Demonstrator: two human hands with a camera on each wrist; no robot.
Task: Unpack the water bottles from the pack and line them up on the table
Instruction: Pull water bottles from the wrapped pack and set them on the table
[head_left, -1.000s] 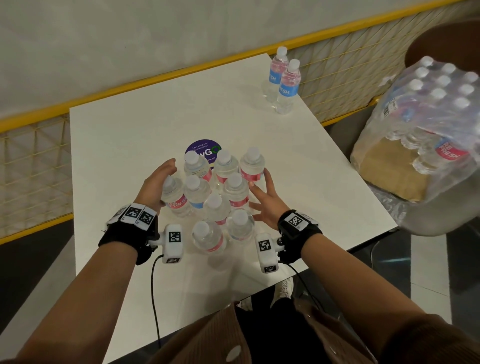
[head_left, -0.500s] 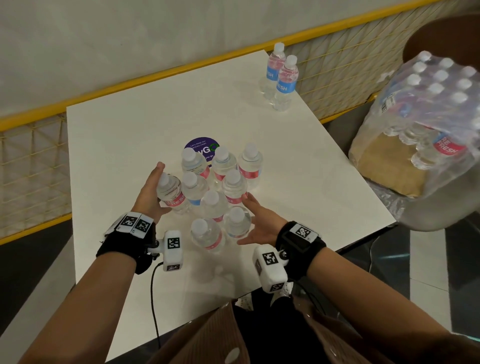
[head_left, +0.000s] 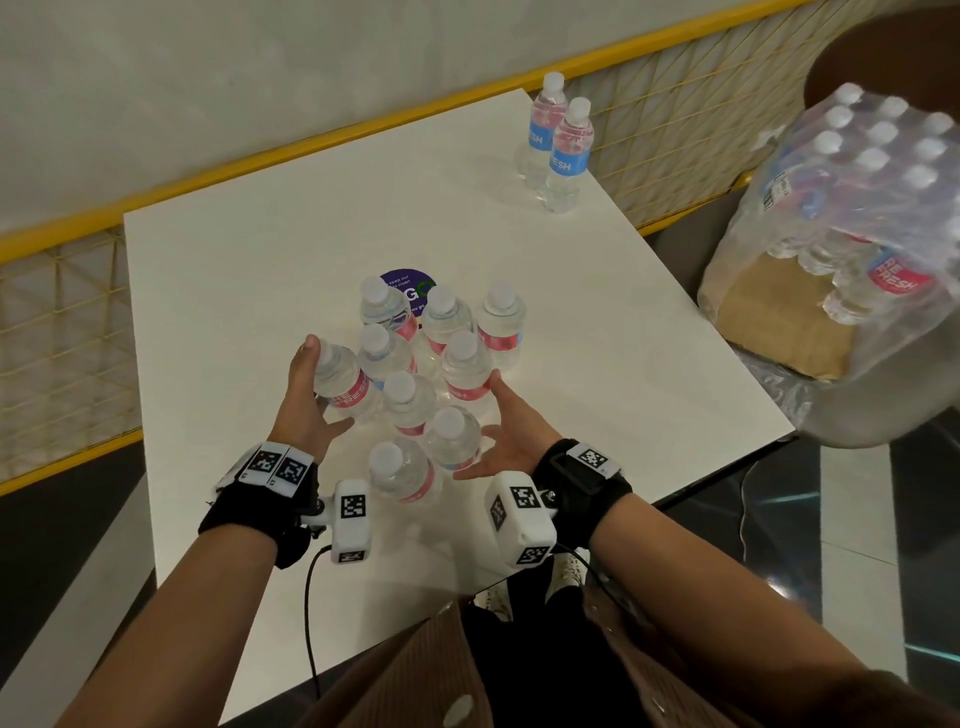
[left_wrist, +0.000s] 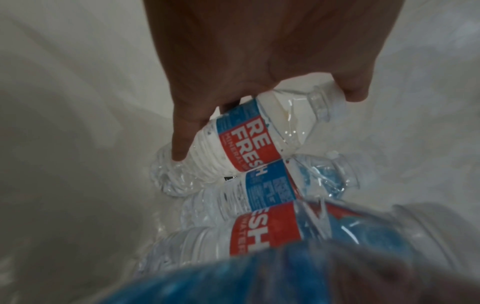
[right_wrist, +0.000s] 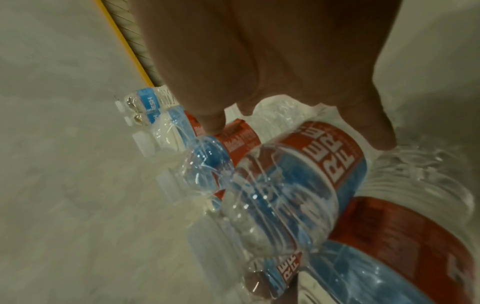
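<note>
on table (head_left: 260, 291) | left hand (head_left: 304, 400) fingers curl round tilted bottle (head_left: 345, 382) | right hand (head_left: 511, 431) flat, fingers straight beside cluster (head_left: 441, 364)

Clear bottles (head_left: 423, 374) with red-and-blue labels on a white table (head_left: 249, 291).

Cut off by the right edge of the head view: the shrink-wrapped pack (head_left: 852, 208), its far side out of frame. Hidden behind film glare: most labels inside it. Partly covered by the bottle cluster (head_left: 431, 374): the round sticker (head_left: 402, 283), its small print too small to read. Blurred past recognition at the bottom of the left wrist view: a blue mass (left_wrist: 233, 277). Covered by the left hand (left_wrist: 259, 61): the cap of the gripped bottle (left_wrist: 246, 139). Cut off at the lower right of the right wrist view: the nearest bottle (right_wrist: 402, 246). Hidden behind bottles: the tips of some fingers of the right hand (right_wrist: 259, 51).
</note>
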